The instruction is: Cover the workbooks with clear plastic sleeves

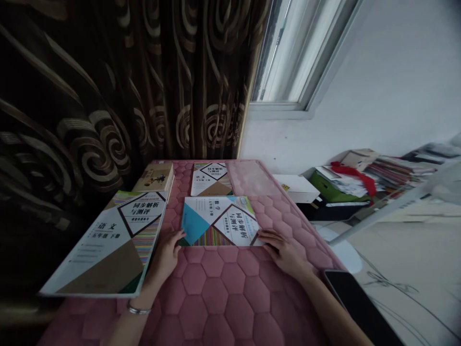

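Note:
A workbook with a blue triangle and striped cover (pixel 219 222) lies flat in the middle of the pink quilted table cover (pixel 223 293). My left hand (pixel 167 254) rests at its near left corner, fingertips on the edge; a silver bracelet circles that wrist. My right hand (pixel 284 253) lies at its near right corner, fingers touching the edge. Neither hand lifts the book.
A larger workbook (pixel 111 245) lies at the left, overhanging the table edge. A small book stack (pixel 154 179) and another workbook (pixel 212 179) lie farther back. A dark phone (pixel 355 300) sits at the right edge. Dark patterned curtain behind; cluttered books and boxes at the right.

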Action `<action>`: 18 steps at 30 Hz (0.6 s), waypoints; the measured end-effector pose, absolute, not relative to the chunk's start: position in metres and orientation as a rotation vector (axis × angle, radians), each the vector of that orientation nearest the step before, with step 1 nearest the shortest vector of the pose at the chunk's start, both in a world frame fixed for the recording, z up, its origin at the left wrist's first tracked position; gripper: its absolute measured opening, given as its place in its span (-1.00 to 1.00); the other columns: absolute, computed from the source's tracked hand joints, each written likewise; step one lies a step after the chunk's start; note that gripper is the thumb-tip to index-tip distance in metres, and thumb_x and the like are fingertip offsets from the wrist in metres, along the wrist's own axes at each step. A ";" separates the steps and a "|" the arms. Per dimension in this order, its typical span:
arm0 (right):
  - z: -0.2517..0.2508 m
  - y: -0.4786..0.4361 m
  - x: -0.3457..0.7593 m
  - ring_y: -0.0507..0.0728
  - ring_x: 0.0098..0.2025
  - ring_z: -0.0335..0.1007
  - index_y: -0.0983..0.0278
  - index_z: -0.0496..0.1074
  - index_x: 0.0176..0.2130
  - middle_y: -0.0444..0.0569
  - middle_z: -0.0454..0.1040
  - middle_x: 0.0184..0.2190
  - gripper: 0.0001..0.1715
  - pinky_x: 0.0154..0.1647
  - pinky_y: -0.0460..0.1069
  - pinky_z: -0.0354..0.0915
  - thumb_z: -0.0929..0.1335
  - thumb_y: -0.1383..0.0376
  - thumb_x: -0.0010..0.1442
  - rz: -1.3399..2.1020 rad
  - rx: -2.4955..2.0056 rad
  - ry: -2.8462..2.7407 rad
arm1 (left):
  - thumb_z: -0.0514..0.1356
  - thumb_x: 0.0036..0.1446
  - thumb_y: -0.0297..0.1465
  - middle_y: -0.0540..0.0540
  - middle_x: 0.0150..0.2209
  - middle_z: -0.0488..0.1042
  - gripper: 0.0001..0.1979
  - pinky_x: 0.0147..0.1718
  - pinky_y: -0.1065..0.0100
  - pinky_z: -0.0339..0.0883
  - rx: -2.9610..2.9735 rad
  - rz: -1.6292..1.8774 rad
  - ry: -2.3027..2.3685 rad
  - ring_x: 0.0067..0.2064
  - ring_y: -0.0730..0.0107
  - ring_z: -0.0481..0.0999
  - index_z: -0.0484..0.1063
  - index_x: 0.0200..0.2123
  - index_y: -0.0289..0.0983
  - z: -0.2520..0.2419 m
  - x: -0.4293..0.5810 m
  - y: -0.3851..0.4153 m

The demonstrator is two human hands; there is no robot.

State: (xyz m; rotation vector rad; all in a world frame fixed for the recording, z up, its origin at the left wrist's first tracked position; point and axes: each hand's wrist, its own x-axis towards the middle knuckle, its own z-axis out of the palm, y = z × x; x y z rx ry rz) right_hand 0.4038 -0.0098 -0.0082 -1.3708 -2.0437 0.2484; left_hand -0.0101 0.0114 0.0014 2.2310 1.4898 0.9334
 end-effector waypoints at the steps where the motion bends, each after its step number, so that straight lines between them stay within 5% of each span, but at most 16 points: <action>1: -0.004 -0.012 0.399 0.24 0.12 0.38 0.17 0.55 -0.11 0.03 0.54 -0.01 -0.71 0.19 0.27 0.29 0.29 0.24 0.24 0.211 -1.385 -2.069 | 0.09 0.09 -0.60 -0.13 0.07 0.52 -0.46 0.15 0.03 0.31 2.308 0.900 1.489 0.19 0.20 0.39 0.36 0.15 -0.18 0.006 -0.004 0.009; 4: 0.009 -0.016 0.368 0.30 0.19 0.30 0.18 0.53 -0.11 0.06 0.49 0.04 -0.69 0.23 0.30 0.20 0.39 0.13 0.16 0.118 -1.436 -2.143 | 0.20 0.09 -0.50 -0.11 0.16 0.45 -0.55 0.27 -0.11 0.10 2.500 0.751 1.443 0.32 0.06 0.20 0.44 0.08 -0.16 0.018 0.025 0.004; 7: 0.017 -0.012 0.322 0.33 0.24 0.21 0.22 0.50 -0.06 0.10 0.46 0.09 -0.59 0.24 0.29 0.17 0.43 0.10 0.13 0.122 -1.426 -2.186 | 0.23 0.10 -0.46 -0.13 0.14 0.47 -0.57 0.30 -0.19 -0.05 2.552 0.673 1.417 0.29 0.05 0.25 0.43 0.08 -0.17 0.024 0.058 0.005; 18: 0.007 0.009 0.261 0.31 0.12 0.35 0.25 0.51 -0.19 0.12 0.49 0.04 -0.72 0.12 0.24 0.28 0.47 0.16 0.12 0.132 -1.439 -2.122 | 0.26 0.07 -0.49 -0.17 0.03 0.54 -0.55 0.25 -0.15 0.01 2.495 0.715 1.519 0.18 0.05 0.40 0.42 0.07 -0.17 0.017 0.066 0.017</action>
